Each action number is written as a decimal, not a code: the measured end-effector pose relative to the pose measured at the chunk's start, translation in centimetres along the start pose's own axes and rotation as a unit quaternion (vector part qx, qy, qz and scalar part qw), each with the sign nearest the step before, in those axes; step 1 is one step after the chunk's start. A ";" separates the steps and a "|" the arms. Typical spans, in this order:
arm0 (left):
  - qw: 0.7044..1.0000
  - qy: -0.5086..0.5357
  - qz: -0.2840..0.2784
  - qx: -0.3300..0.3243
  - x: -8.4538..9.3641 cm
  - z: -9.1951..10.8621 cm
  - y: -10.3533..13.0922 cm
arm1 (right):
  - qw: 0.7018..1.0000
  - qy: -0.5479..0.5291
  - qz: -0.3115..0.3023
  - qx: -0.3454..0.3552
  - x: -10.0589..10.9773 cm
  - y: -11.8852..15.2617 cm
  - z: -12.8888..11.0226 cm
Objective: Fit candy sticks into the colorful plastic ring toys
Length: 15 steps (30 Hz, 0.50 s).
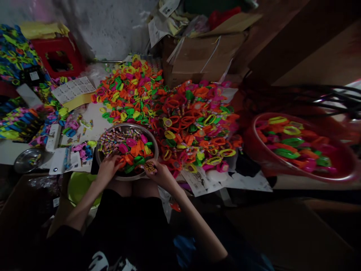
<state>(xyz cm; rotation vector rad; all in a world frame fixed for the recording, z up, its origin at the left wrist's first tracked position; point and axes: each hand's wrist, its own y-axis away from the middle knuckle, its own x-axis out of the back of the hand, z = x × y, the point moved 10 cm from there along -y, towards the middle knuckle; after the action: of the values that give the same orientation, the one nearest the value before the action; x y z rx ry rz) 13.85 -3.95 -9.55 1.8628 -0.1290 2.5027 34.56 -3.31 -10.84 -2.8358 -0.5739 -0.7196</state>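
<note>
A round metal bowl (155, 145) rests over my lap at the table edge. Small striped pieces (121, 137) fill its back left, and orange, green and pink plastic pieces (138, 150) lie at its right. My left hand (110, 165) reaches over the bowl's front left rim, its fingers closed at an orange piece (121, 162). At the right rim my right hand (156, 171) is closed around a small brown and yellow patterned bundle (150, 166); its exact nature is too dark to tell.
Heaps of bright plastic pieces (197, 128) cover the table behind the bowl. A red basin (256, 150) of similar pieces stands right. Cardboard boxes (197, 54) and a red stool (59, 47) are behind. A small metal dish (21, 162) sits left, a green tub (79, 186) below.
</note>
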 end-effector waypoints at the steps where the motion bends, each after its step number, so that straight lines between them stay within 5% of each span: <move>1: 0.999 0.029 -0.002 0.017 0.1 -0.4 0.1 | 1.000 0.000 -0.002 0.000 -0.2 0.0 -0.1; 4: 0.974 0.208 0.023 0.092 1.2 -1.9 0.6 | 1.000 -0.005 -0.012 0.002 -0.8 -0.1 -0.9; 7: 0.878 0.450 0.039 0.157 1.8 -1.7 1.5 | 0.999 -0.040 -0.012 0.013 -1.2 -0.2 -2.3; 10: 0.792 0.590 -0.019 0.156 1.8 1.5 2.1 | 0.994 -0.105 0.003 0.021 -1.2 -0.2 -3.7; 15: 0.704 0.688 -0.063 0.163 0.9 5.1 3.0 | 0.981 -0.190 0.047 0.005 -0.7 0.2 -5.0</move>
<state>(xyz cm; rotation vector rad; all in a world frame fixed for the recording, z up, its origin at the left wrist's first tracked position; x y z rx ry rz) 18.27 -7.38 -7.35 -0.4032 0.4613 3.1039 31.94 -4.93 -6.83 -2.9833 -0.4854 -0.1543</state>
